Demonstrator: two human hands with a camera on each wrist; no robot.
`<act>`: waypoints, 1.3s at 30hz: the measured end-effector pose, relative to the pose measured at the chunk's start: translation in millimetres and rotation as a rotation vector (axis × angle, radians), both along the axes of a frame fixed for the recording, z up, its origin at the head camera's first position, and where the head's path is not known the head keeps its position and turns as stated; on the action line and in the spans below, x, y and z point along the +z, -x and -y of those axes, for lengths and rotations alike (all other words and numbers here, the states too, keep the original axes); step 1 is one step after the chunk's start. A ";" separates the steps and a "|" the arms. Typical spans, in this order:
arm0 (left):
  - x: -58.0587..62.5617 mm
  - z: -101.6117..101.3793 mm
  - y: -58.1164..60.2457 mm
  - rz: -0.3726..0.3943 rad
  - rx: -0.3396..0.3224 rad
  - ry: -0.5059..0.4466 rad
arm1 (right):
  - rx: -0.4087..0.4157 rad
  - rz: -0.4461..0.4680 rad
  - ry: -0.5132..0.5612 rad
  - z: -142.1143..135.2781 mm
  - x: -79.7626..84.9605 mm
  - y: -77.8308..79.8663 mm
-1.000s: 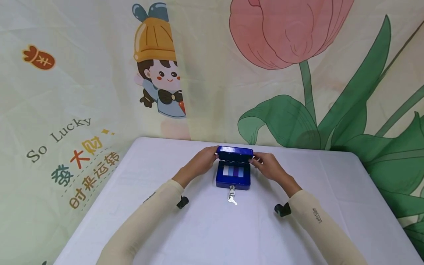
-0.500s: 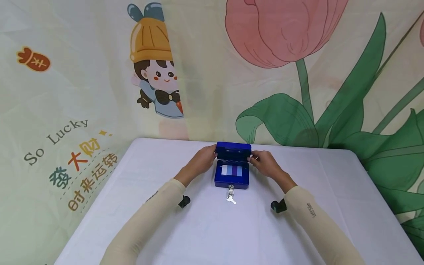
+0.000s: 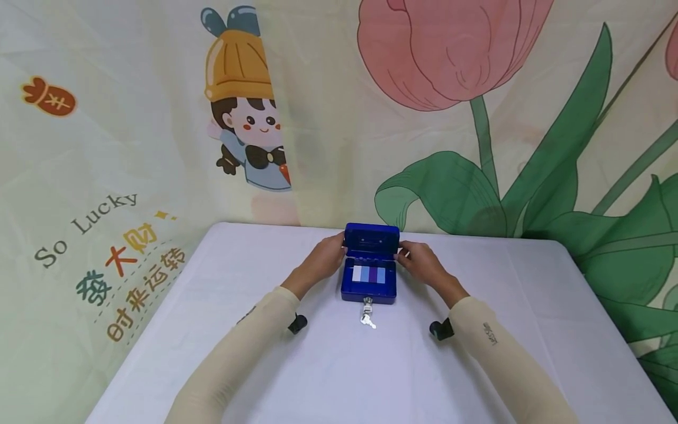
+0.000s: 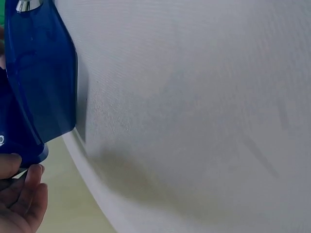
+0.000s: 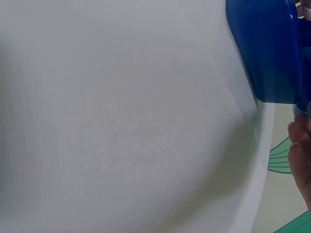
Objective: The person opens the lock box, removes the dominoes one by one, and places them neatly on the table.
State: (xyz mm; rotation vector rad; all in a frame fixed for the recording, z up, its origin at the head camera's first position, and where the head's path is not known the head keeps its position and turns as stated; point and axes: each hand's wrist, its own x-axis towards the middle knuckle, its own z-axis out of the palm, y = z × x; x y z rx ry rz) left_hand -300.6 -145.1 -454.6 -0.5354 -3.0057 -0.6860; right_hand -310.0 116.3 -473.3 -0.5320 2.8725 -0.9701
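Note:
A small blue cash box (image 3: 369, 294) stands on the white table with its hinged lid (image 3: 372, 238) raised. Inside the base lies a panel striped in white, light blue and purple (image 3: 369, 274). From the lock at the front hangs a set of silver keys (image 3: 368, 321). My left hand (image 3: 322, 260) pinches the lid's left edge; the left wrist view has the thumb (image 4: 8, 166) on the blue metal and the fingers below. At the lid's right edge my right hand (image 3: 425, 262) grips with bent fingers (image 5: 302, 130), partly cut off in the right wrist view.
The white-covered table (image 3: 365, 377) extends around the box, its back edge just behind the lid. A printed cloth backdrop (image 3: 328, 118) hangs behind. Dark wrist-worn devices (image 3: 441, 330) sit under both sleeves.
The lid has swung further up and back, showing more of its inside, with both hands staying at its sides. The base stays on the table; the whole view has shifted slightly.

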 end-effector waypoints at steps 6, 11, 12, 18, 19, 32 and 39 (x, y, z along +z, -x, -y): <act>-2.4 0.0 0.7 -0.015 -0.011 0.011 | 0.006 -0.010 -0.014 0.8 0.3 -0.4; -2.3 -0.7 1.2 -0.098 -0.027 0.028 | 0.006 -0.017 -0.020 0.4 1.3 -0.9; -2.7 -1.1 1.5 -0.101 -0.024 0.030 | 0.006 -0.015 -0.023 0.1 1.0 -1.0; -5.6 -1.9 1.6 -0.100 0.012 0.050 | -0.006 -0.001 -0.053 0.2 -2.0 -0.6; -5.7 -2.0 1.5 -0.098 0.017 0.053 | -0.007 -0.005 -0.058 0.2 -2.7 -0.4; -11.1 -0.3 -4.1 0.022 0.047 0.000 | -0.038 -0.001 -0.096 0.3 -5.6 -2.3; -14.8 4.6 -7.2 0.029 0.014 -0.016 | -0.046 0.001 -0.126 -4.6 1.2 -8.5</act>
